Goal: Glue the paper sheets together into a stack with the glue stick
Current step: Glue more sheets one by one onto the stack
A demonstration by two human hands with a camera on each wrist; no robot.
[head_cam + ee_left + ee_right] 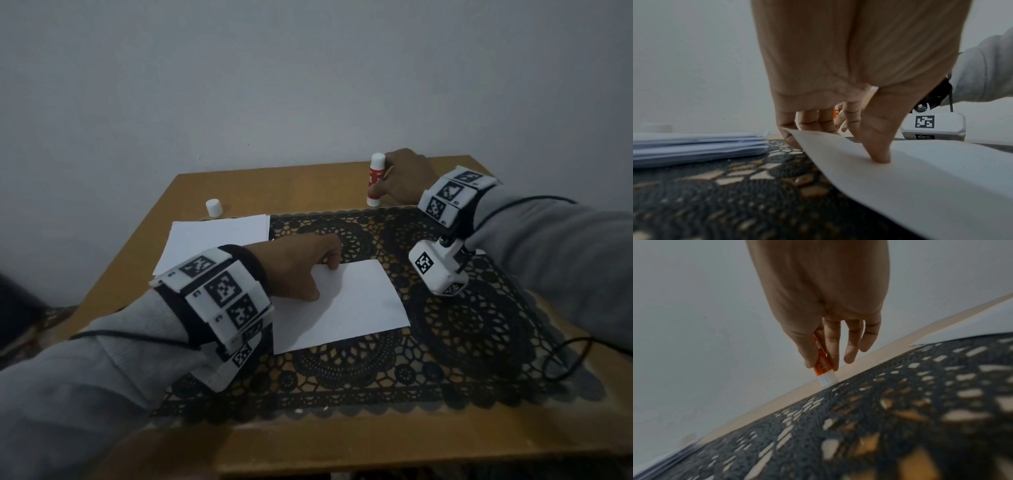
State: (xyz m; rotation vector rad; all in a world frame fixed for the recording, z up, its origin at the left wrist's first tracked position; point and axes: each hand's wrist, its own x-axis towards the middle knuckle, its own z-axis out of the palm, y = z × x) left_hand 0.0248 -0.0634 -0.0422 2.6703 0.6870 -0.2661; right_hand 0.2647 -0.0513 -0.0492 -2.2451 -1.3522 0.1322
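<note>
A single white paper sheet lies on the black lace mat in the middle of the table. My left hand pinches its far left corner. In the left wrist view the thumb presses on top of the sheet and the fingers sit behind its raised edge. A stack of white sheets lies at the back left. The uncapped red-and-white glue stick stands upright near the table's far edge. My right hand grips it between thumb and fingers, just above its white base.
The white glue cap stands behind the paper stack. The lace mat covers most of the wooden table, which backs onto a plain wall. A black cable loops on the table at the right.
</note>
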